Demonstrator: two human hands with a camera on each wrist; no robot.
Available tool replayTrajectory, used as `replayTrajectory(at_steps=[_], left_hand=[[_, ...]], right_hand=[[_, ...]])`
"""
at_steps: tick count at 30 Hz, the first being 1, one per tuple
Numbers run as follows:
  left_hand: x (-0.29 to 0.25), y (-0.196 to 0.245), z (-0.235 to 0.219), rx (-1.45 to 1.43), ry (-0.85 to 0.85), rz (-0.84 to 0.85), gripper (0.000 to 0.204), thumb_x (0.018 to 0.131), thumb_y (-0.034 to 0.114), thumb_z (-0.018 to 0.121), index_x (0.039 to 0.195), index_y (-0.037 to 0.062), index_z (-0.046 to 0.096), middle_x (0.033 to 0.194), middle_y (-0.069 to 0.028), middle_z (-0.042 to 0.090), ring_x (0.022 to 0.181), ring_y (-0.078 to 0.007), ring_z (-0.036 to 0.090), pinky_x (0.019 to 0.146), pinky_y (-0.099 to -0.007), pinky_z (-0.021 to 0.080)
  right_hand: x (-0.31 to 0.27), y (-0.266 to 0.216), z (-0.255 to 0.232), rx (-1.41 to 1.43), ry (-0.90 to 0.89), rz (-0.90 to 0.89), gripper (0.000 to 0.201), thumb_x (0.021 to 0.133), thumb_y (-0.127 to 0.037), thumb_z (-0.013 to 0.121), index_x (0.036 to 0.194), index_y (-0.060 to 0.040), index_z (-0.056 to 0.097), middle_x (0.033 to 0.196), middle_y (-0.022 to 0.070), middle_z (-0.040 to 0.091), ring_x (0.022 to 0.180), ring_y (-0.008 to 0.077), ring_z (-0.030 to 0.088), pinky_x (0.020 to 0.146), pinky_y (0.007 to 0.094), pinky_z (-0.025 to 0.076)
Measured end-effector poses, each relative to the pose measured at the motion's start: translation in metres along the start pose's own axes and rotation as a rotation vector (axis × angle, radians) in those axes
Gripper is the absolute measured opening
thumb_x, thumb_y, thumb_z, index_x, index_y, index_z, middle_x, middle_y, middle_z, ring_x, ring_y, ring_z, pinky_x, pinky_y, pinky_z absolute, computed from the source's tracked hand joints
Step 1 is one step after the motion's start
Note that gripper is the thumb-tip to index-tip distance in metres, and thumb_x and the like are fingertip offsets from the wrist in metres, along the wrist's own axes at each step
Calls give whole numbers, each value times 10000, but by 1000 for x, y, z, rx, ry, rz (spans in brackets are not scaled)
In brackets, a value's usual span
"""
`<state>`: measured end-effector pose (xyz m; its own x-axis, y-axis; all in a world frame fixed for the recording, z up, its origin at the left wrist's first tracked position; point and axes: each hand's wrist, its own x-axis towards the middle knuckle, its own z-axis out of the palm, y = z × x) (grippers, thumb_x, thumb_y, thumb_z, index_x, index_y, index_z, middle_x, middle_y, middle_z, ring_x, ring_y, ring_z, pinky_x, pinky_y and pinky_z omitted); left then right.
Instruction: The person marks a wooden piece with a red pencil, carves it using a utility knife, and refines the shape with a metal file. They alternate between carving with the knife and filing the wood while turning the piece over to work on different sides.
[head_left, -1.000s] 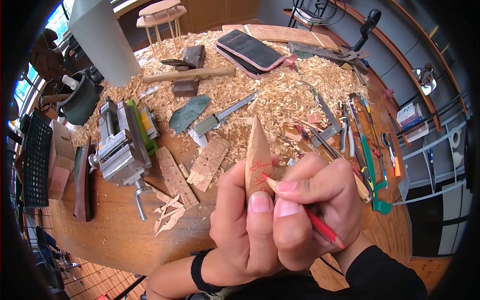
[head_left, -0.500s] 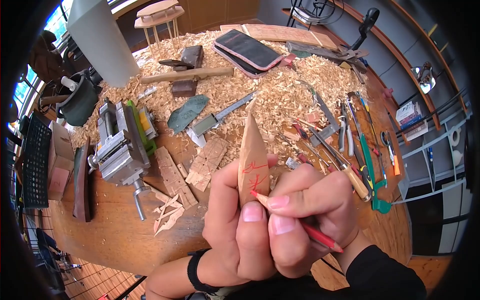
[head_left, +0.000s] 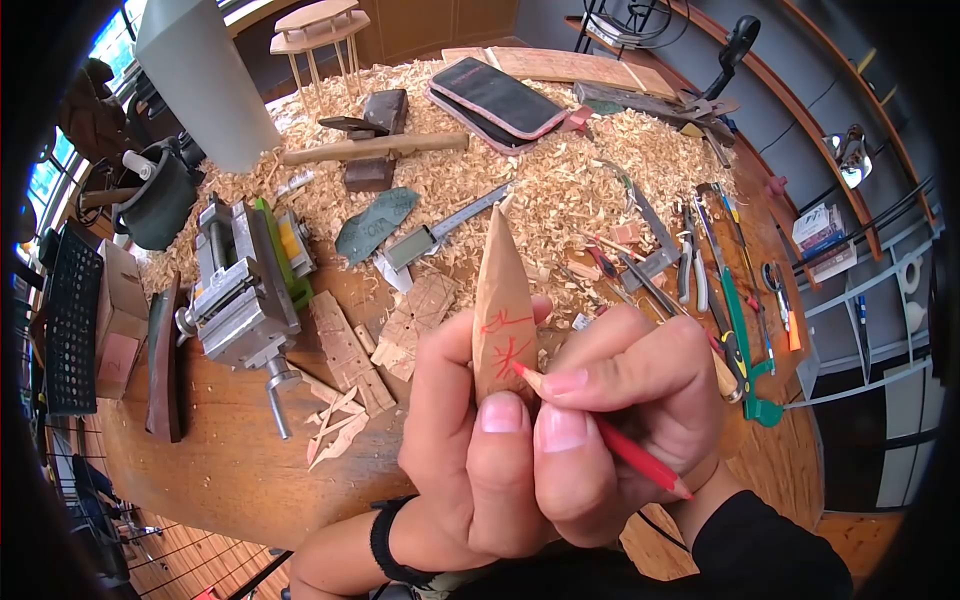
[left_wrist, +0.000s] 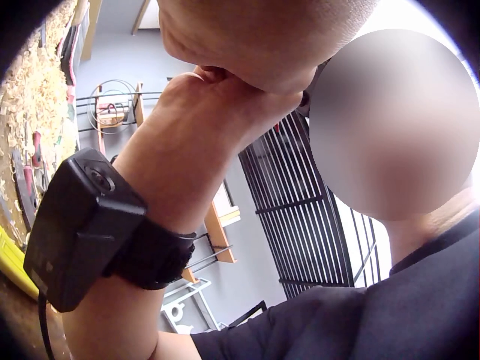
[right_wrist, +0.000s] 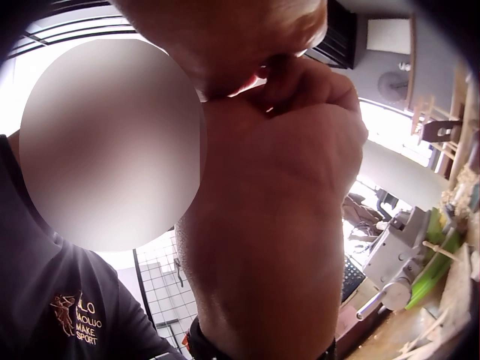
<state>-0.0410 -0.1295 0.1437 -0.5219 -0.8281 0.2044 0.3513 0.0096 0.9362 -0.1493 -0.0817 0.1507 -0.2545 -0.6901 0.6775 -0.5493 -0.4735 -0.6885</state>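
Observation:
In the head view my left hand [head_left: 465, 465] holds a pointed piece of carved wood [head_left: 503, 280] upright, its thumb pressed on the lower front face. Red handwritten strokes mark that face. My right hand [head_left: 640, 390] pinches a red pencil [head_left: 640, 460] sharpened at both ends. The pencil's upper tip is right at the red marks, near the wood's right edge. Both thumbs lie side by side below the marks. The wood's lower end is hidden in the left hand. The wrist views show mostly hands and forearms, with the wood hidden.
Wood shavings [head_left: 560, 180] cover the table's far half. A metal vise [head_left: 245, 290] stands at left, near flat marked wood pieces [head_left: 350, 350]. Digital calipers [head_left: 440, 235] lie beyond the hands. Pliers [head_left: 693, 265] and other hand tools lie at right.
The wood and both hands have shifted slightly left. More red strokes show on the wood below the first ones, and the pencil tip has moved among them.

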Motion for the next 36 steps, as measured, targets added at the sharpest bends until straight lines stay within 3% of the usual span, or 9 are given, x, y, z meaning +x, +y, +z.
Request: replayTrajectory(at_steps=[9,12,14,15,16,18,21,24,36], left_hand=[[-4,-1,0,98,25,-46,491,1002,176,452,1374,-144,433,1259,-211,598,1022,-208,607,907,-317,486],[-7,-13,-1,113,59,68,411,994,149,462,1297,-128,481,1177,-211,634,930,-203,628,871,-312,496],[-10,-19,-10,86,195,268,553,974,302,537,1365,-63,394,907,-125,580,665,-140,505,603,-281,429],[-11,-20,-12,75,263,367,637,964,378,574,1400,-30,350,772,-82,553,532,-109,443,469,-266,396],[-1,-6,-1,-86,302,474,439,976,244,530,1233,-103,446,727,-87,574,553,-98,502,474,-254,391],[11,8,3,-94,323,144,613,944,356,530,1388,-45,394,708,-50,509,514,-92,385,486,-229,371],[10,9,6,-10,196,-60,602,920,361,512,1367,-34,427,754,-43,535,561,-87,441,549,-205,386],[9,6,10,-188,148,-104,519,1000,262,504,1406,-31,365,679,-49,542,517,-62,413,469,-215,298],[8,1,12,-228,96,-97,429,1018,191,482,1363,-47,393,696,-46,544,532,-60,420,480,-215,310]], right_hand=[[3,-3,-5,-46,-29,7,238,851,0,681,1027,-33,525,859,99,587,699,126,571,648,263,487],[-1,1,-11,16,-95,42,207,870,17,673,1008,-37,529,849,91,587,694,130,572,644,270,486],[4,8,-18,-173,-109,-11,165,891,25,661,970,-38,530,851,75,579,677,123,562,630,279,479],[5,16,-3,-109,53,278,146,896,44,633,954,-34,523,852,58,554,667,117,540,621,274,457],[8,35,-6,-86,136,132,114,900,20,597,969,-25,519,836,57,537,657,105,499,607,256,417],[15,22,-15,-18,238,-10,103,899,-24,567,987,-18,513,824,68,534,648,95,471,609,225,392],[16,2,-5,49,256,57,122,898,-75,572,994,-23,517,821,80,548,643,88,468,615,226,400],[12,0,-8,19,191,140,148,906,-83,599,1017,-27,520,819,80,566,656,83,487,634,239,423],[11,-8,-11,77,91,129,214,900,-2,598,1079,-14,481,864,89,565,669,83,522,630,219,451]])
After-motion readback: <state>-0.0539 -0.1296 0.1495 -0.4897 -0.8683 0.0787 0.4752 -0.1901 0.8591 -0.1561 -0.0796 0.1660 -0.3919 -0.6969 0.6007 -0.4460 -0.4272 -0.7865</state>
